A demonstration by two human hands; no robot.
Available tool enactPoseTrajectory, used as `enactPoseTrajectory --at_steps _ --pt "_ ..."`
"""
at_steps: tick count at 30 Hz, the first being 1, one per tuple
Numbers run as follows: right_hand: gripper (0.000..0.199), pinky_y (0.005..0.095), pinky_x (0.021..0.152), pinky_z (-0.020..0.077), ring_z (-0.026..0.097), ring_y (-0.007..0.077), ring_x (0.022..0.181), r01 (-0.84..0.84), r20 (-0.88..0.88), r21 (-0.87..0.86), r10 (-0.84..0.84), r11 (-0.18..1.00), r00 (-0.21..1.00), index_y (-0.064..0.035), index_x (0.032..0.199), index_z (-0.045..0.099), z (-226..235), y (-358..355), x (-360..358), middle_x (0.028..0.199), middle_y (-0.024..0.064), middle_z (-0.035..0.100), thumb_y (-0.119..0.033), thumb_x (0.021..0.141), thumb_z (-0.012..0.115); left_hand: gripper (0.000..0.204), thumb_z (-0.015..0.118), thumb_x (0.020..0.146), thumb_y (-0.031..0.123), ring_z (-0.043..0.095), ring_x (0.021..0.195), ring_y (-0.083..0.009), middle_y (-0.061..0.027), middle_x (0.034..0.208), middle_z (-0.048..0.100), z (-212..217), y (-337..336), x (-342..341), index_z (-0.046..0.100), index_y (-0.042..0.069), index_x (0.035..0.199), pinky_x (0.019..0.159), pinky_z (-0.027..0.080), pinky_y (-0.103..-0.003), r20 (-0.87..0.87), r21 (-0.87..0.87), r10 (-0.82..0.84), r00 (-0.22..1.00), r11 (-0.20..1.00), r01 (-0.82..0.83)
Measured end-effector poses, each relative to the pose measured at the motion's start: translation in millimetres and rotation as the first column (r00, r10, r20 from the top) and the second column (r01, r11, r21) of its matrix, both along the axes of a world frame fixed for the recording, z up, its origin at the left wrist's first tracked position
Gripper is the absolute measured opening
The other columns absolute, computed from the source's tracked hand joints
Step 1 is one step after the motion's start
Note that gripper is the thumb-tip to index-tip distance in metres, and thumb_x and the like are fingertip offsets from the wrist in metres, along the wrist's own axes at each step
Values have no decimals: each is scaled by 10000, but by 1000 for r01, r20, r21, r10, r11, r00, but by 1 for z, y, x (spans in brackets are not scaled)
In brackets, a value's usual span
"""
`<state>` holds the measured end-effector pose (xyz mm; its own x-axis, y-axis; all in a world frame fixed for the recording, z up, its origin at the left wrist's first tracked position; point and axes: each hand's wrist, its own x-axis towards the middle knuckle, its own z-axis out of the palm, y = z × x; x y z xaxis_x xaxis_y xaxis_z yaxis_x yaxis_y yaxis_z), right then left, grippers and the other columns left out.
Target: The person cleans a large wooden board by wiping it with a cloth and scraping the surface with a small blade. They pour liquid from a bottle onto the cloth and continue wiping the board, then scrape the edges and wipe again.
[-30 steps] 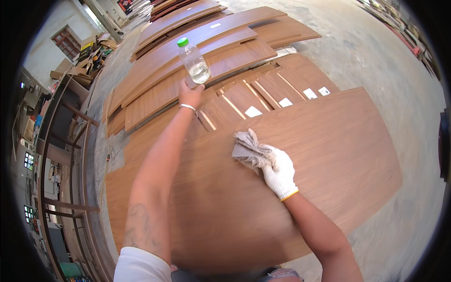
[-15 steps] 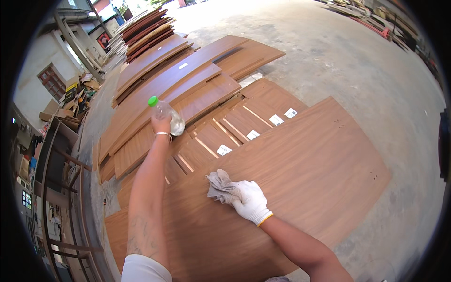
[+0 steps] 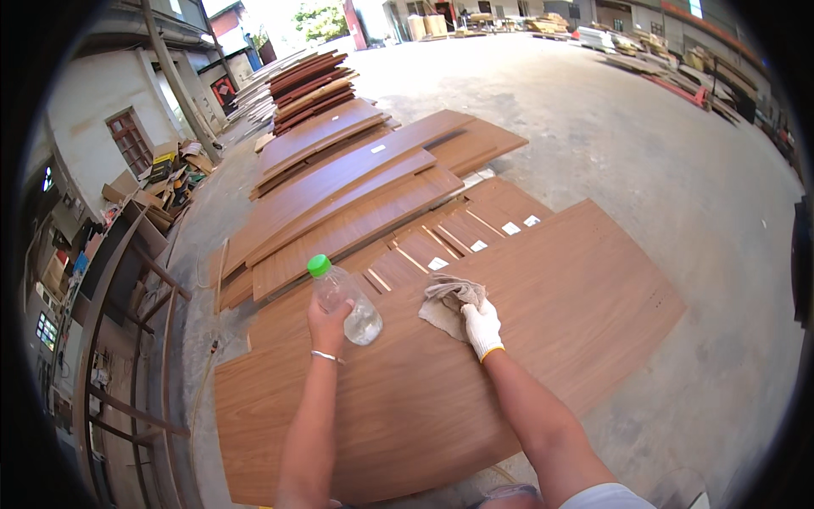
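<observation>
My bare left hand [image 3: 329, 321] is closed around a clear plastic bottle [image 3: 363, 320] with a green cap, tilted, with some clear liquid low inside. It is held above the near brown wood-grain panel [image 3: 390, 416]. In a white knit glove, my right hand [image 3: 482, 325] grips a crumpled grey-beige cloth [image 3: 445, 307] over the same panel, to the right of the bottle. Part of the cloth hangs loose to the left; whether it touches the panel I cannot tell. Small dark holes mark the panel's right end.
Beyond lie more brown panels [image 3: 339, 212] in overlapping piles, some bearing white labels [image 3: 437, 264]. A tall stack of reddish boards [image 3: 309, 89] stands farther back. At left is a dark metal frame [image 3: 102, 339], with cardboard clutter [image 3: 161, 182] behind it. Concrete floor [image 3: 610, 153] spreads to the right.
My left hand has brought the bottle nearer and to the right, over the near panel. The cloth has been lifted and partly opened out in my right hand. The view has tilted up.
</observation>
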<state>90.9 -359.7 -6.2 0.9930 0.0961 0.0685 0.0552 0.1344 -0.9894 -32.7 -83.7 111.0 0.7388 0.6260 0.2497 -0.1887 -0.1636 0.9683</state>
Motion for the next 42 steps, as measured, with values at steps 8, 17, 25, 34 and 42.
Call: enactPoseTrajectory --at_steps 8,17,25,34,42 --pt "513 567 1120 471 586 384 1306 110 -507 717 408 688 760 -83 1480 521 -3 78 -61 1433 152 619 -356 1048 556 527 888 782 81 681 1035 -222 -109 1100 713 32 -6 -68 617 17 1229 917 550 -370 -108 159 63 992 986 -46" --pt "547 629 1167 390 511 409 1386 -99 -364 858 731 505 577 -105 1538 466 40 162 -137 1522 155 546 -363 1061 539 577 879 715 104 664 1148 -374 -167 1215 720 55 49 -150 645 72 1241 980 517 -490 -571 695 355 740 689 206" --pt "607 632 1199 345 463 409 1438 -241 -210 913 885 330 415 -110 1576 423 78 173 -152 1577 161 498 -465 1086 472 241 643 889 85 661 1174 -315 -112 1156 746 49 50 -179 705 126 1118 976 461 -457 -542 840 627 559 417 348" --pt "584 555 1183 393 514 379 1382 -287 -283 872 887 397 364 -77 1528 468 65 178 -167 1496 158 566 -403 1056 582 223 609 921 100 699 1103 -316 -125 1080 773 60 43 -173 752 158 1082 992 468 -492 -450 892 725 521 385 236" --pt "538 566 1177 392 538 381 1354 -273 -245 887 879 373 408 -92 1491 514 76 168 -159 1465 150 591 -382 1047 604 250 650 876 99 709 1109 -313 -126 1070 779 76 30 -174 761 157 1092 1016 461 -478 -545 836 706 453 414 360"
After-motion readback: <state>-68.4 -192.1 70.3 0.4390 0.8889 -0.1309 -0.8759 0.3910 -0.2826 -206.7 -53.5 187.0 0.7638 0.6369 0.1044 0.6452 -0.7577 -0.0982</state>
